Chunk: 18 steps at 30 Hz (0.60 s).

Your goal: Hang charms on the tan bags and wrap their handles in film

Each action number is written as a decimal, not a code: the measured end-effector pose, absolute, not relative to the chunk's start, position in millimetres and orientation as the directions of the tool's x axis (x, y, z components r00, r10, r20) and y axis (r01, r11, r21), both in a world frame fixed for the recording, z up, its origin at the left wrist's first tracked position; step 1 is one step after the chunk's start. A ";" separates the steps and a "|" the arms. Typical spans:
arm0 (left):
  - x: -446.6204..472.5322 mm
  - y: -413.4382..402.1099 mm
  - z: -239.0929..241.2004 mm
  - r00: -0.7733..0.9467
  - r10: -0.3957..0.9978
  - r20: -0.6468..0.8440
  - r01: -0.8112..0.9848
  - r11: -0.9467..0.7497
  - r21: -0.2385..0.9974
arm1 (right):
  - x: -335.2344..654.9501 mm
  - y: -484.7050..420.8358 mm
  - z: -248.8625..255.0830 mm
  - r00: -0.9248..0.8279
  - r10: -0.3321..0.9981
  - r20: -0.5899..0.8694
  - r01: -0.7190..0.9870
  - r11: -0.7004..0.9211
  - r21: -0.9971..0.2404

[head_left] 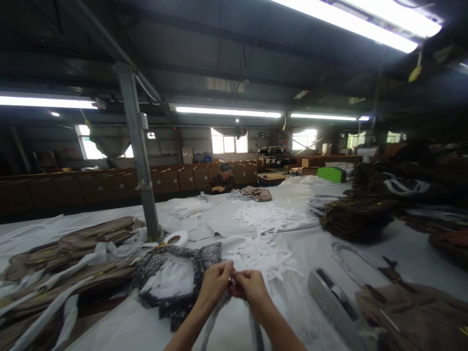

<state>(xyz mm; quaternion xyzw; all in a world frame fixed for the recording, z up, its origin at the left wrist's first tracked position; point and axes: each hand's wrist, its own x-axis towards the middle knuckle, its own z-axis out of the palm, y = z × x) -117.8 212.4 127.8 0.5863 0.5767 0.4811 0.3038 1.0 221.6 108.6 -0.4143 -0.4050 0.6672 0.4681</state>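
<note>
My left hand (213,284) and my right hand (253,289) meet at the middle of the bench, fingertips pinched almost together. Both are closed at the top of a bag handle (211,323), a pale wrapped loop whose two sides run down out of view between my forearms. Any small piece between the fingertips is too hidden to make out. Just left of my left hand lies a black speckled plastic bag (210,254) with white strips (174,278) inside. Beyond my hands spreads a loose heap of white strips (261,256).
Brown bags (91,243) with white-wrapped handles lie at left beside a metal post (142,161). A tape roll (176,239) is near the post. At right are a grey tape dispenser (334,300), a taupe bag (417,312) and dark stacked bags (356,217). A person (224,180) sits opposite.
</note>
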 end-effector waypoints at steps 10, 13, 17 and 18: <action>-122.0 225.5 147.0 -0.137 0.975 -0.174 0.195 0.199 0.960 | 5.8 224.1 119.8 -0.006 0.977 0.211 0.202 0.208 -0.957; -120.2 226.8 148.8 -0.121 0.976 -0.180 0.206 0.202 0.958 | 15.5 226.5 132.1 -0.094 0.864 0.494 0.276 0.500 -0.821; -117.5 237.9 142.8 -0.137 0.984 -0.112 0.282 0.148 0.948 | 18.5 234.7 132.6 -0.252 0.835 0.489 0.275 0.546 -0.791; -118.2 241.4 141.0 -0.158 0.985 -0.070 0.317 0.118 0.941 | 17.7 235.6 129.2 -0.253 0.827 0.501 0.307 0.560 -0.769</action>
